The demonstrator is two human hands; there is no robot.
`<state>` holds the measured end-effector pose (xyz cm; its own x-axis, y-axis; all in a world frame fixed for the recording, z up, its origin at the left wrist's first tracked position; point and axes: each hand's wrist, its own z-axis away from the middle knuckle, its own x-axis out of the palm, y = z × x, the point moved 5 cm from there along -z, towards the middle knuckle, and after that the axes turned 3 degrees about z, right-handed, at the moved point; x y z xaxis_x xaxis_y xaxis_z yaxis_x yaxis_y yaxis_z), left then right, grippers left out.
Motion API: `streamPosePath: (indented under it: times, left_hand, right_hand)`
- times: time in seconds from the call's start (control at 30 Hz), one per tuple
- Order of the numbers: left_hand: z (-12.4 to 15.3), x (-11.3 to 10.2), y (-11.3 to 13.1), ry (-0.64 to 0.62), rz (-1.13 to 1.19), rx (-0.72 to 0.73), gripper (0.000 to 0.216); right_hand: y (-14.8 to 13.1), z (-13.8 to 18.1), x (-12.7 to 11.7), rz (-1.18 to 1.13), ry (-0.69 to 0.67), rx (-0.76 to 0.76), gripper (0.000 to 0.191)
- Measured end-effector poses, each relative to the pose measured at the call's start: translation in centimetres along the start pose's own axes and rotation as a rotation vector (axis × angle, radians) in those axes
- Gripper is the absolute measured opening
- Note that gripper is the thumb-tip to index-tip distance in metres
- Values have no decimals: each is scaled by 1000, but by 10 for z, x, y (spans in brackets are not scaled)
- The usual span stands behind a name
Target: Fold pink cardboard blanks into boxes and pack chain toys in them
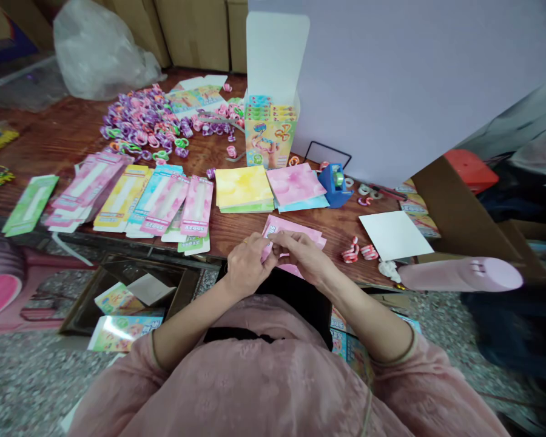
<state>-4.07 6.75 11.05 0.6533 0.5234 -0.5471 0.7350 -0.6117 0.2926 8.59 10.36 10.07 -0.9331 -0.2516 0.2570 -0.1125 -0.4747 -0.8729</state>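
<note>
My left hand (250, 262) and my right hand (306, 255) meet at the table's front edge, fingers closed and fingertips touching. Between them they pinch a pink printed card (266, 250), mostly hidden by the fingers. Just beyond lie more pink cards (295, 227), partly under the hands. Behind these are a stack of yellow and green cards (244, 185) and a stack of pink and blue cards (298, 184). A blue tape dispenser (335, 187) stands at their right.
To the left lie rows of window-cut cards (157, 197) in several colours. A heap of coiled bands (139, 121) sits behind them. An open display box (271, 136) stands at the back. On the right are a white card (395, 235), red-white coils (350, 250) and a pink bottle (455, 274).
</note>
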Motion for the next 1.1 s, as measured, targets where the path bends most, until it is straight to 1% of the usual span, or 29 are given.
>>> streamPosePath:
  times: [0.13, 0.2, 0.27, 0.37, 0.47, 0.53, 0.6, 0.67, 0.7, 0.77, 0.83, 0.9, 0.93, 1.0, 1.03, 1.1]
  left_hand:
    - [1, -3, 2, -36, 106, -53, 31]
    - [-1, -5, 2, -42, 125, -82, 33]
    - [-8, -8, -2, -41, 124, -118, 29]
    - [-28, -12, -16, -44, 89, -125, 27]
    - [-65, -7, -39, -150, -1, -100, 30]
    - [-92, 5, -59, -245, -32, -102, 32]
    - [-116, 22, -78, -339, -63, -76, 36]
    - [-130, 45, -96, -449, -126, -22, 44]
    - [-132, 58, -105, -508, -158, 5, 48]
    - [-128, 82, -121, -623, -209, 55, 53]
    - [-116, 104, -134, -721, -236, 93, 55]
    - [-102, 123, -143, -780, -241, 101, 53]
    - [-96, 130, -146, -788, -236, 82, 53]
    - [-85, 137, -148, -774, -209, 23, 59]
    - [-80, 136, -147, -751, -194, -12, 61]
    - [-71, 125, -144, -690, -177, -75, 59]
  right_hand:
    - [4, -5, 1, 107, -38, -98, 64]
    - [7, -10, 2, 142, -60, -180, 66]
    - [10, -15, 3, 162, -53, -264, 66]
    - [16, -19, 4, 235, -45, -359, 60]
    - [16, -15, -7, 365, 59, -444, 48]
    - [13, -8, -27, 438, 176, -496, 41]
    - [8, 0, -56, 469, 305, -540, 37]
    - [3, 10, -91, 459, 444, -567, 36]
    - [1, 15, -108, 452, 507, -575, 36]
    - [-2, 28, -139, 455, 630, -588, 37]
    - [-4, 42, -164, 463, 740, -595, 38]
    - [-4, 55, -183, 454, 833, -601, 39]
    - [-3, 60, -190, 448, 864, -602, 40]
    - [-1, 68, -200, 450, 908, -601, 41]
    - [1, 71, -203, 464, 923, -598, 41]
    - [7, 73, -206, 513, 946, -579, 42]
